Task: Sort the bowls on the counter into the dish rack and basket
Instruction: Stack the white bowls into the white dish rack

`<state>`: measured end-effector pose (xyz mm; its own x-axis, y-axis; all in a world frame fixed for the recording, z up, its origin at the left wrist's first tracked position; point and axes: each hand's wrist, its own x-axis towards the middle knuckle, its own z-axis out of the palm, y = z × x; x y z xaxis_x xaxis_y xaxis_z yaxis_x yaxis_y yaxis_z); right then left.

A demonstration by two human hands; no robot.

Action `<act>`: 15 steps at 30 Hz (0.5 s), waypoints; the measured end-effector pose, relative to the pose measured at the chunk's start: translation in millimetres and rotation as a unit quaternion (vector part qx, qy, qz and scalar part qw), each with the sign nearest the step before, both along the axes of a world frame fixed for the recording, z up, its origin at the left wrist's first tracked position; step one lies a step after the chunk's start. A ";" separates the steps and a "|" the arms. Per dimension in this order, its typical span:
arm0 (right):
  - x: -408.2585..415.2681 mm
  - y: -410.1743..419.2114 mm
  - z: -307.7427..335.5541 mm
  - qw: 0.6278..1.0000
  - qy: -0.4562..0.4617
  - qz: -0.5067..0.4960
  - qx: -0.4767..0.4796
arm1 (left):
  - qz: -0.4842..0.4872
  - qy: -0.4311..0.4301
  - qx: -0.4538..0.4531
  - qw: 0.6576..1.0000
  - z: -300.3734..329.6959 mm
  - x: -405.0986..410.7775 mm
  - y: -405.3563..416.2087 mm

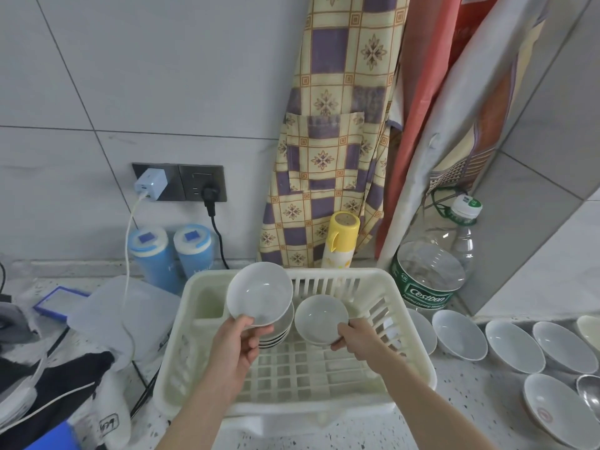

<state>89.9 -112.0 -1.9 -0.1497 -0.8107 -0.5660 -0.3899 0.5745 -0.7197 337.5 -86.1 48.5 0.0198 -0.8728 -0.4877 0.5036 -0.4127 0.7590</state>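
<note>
The left hand [242, 344] holds a white bowl [259, 293] by its near rim, thumb over the lip and fingers [251, 347] curled beneath. This bowl is tipped up on edge, its hollow facing the person and slightly up, just above a stack of bowls [279, 334] that stands in the left middle of the cream plastic dish rack [418, 362]. The right hand [358, 341] pinches the near right rim of a smaller white bowl [319, 318], fingers clamped on it; this one is also tilted, its mouth turned toward the person, with its underside low over the slatted rack floor, and I cannot tell if it touches. The rack sits on the speckled bench [470, 401], its long side running left to right.

Right of the rack a row of white bowls [513, 345] stands upright on the bench, mouths up. Nearer the right edge another bowl [555, 407] bears a faint red mark inside, too blurred to read.

Behind the rack's right corner lies a clear water bottle [431, 271] with a green label reading "Cestbon"; the smaller print under it is unreadable. A yellow-capped spray can [339, 241] stands before a checked apron [334, 134]. Two blue canisters [175, 251] stand by the wall under a socket with a white charger [150, 186].
</note>
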 end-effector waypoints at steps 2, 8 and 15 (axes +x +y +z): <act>-0.9 0.1 -0.8 1.000 -0.009 0.003 0.009 | 0.002 0.001 0.001 1.000 -0.4 1.0 -0.9; -0.5 3.2 0.3 0.999 -0.020 0.031 0.021 | 0.001 0.000 -0.001 1.000 -1.6 1.7 -2.8; 3.8 5.7 4.8 0.998 -0.030 0.046 0.017 | -0.004 -0.007 0.001 1.000 -3.8 1.0 -3.9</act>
